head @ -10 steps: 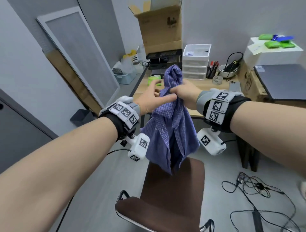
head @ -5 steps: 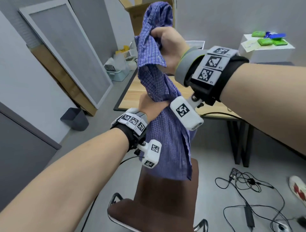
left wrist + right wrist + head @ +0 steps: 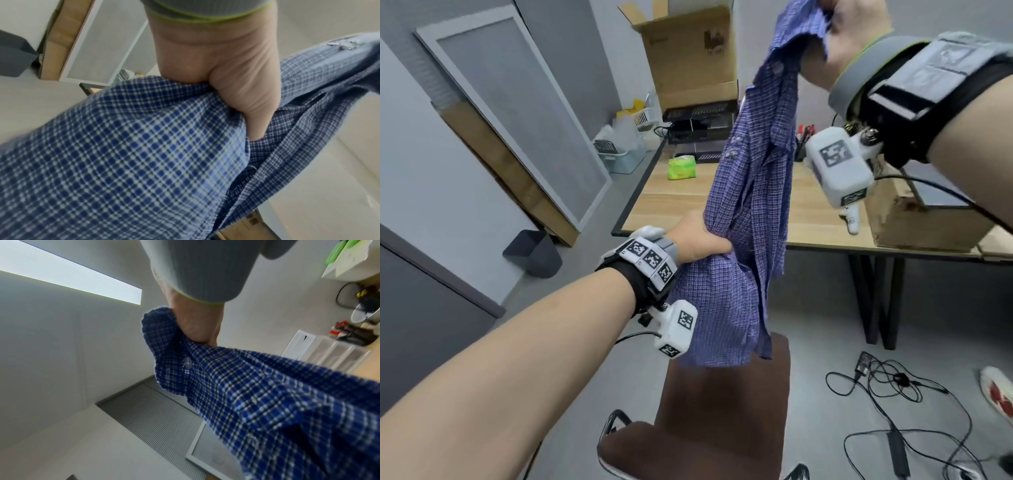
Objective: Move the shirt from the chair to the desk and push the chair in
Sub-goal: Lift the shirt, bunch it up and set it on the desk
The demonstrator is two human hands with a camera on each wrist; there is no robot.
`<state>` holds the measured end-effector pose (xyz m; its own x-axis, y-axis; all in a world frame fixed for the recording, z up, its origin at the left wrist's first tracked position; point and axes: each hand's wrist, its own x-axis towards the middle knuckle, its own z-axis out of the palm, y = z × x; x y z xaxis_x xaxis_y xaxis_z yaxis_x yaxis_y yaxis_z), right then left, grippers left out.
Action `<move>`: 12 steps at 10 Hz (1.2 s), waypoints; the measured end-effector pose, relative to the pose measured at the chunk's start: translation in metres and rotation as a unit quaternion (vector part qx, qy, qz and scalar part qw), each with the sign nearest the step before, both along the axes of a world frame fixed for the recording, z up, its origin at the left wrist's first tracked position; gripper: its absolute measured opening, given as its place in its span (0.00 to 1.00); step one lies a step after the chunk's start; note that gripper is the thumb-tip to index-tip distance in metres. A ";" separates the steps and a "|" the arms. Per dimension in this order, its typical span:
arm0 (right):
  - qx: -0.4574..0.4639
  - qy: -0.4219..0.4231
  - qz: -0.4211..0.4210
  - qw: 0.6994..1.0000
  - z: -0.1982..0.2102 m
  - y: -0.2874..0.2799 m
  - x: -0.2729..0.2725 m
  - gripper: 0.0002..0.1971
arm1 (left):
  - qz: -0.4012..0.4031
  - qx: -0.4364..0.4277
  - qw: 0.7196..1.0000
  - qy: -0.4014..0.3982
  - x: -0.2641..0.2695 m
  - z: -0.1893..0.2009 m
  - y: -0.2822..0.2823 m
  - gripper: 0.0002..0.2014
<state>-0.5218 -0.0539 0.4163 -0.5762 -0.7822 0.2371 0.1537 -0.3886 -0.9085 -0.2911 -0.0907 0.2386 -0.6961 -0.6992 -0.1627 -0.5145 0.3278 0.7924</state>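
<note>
Bright, even indoor lighting; soft shadows.
A long rectangular ceiling light panel glares white in the right wrist view. Wide-angle distortion bends edges; the blue checked cotton shirt blurs up close.

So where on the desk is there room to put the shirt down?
The desk has bare wood in front, between its left edge and the cardboard box on the right, nearer than the green packet. The back edge is crowded with boxes and trays. Both hands, left hand and right hand, grip the shirt.
</note>
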 end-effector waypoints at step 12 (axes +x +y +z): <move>0.181 0.229 0.173 0.941 -0.244 0.045 0.115 0.55 | 0.146 0.016 0.953 0.266 -0.031 0.056 0.016 0.30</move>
